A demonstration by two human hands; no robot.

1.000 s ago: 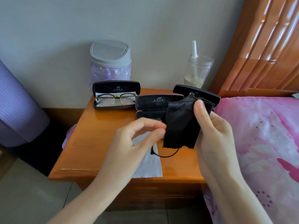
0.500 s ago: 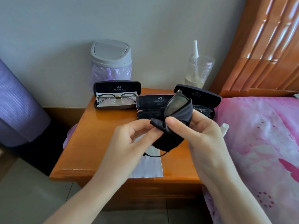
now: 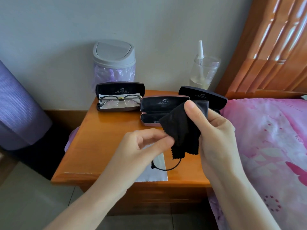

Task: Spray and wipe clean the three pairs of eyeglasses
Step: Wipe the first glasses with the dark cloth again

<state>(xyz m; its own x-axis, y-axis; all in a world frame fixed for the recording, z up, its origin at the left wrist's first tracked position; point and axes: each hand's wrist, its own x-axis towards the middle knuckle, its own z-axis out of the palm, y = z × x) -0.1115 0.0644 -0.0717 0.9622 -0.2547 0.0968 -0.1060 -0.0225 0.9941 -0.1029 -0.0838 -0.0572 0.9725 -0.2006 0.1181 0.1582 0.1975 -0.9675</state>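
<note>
My right hand [image 3: 214, 130] pinches a black cleaning cloth [image 3: 181, 130] around a pair of black-rimmed eyeglasses, thumb on top. Only the lower rim of those eyeglasses [image 3: 171, 167] shows under the cloth. My left hand [image 3: 142, 146] grips the eyeglasses at the cloth's lower left corner with thumb and forefinger. A second pair of eyeglasses [image 3: 119, 98] lies in an open case [image 3: 119, 87] at the back left of the nightstand. An empty open pink-edged case [image 3: 159, 105] stands in the middle. A third open case [image 3: 204, 95] sits behind my right hand, its contents hidden.
A wooden nightstand [image 3: 99, 146] carries everything. A white cloth [image 3: 154, 175] lies near its front edge under my left hand. A grey-lidded bin [image 3: 114, 63] and a clear jar with a white nozzle [image 3: 203, 70] stand at the back. Pink bedding [image 3: 269, 146] lies on the right.
The cloth, bunched around one lens half a second ago, now hangs spread over the eyeglasses. My right thumb has moved up on top of it and the lens is covered.
</note>
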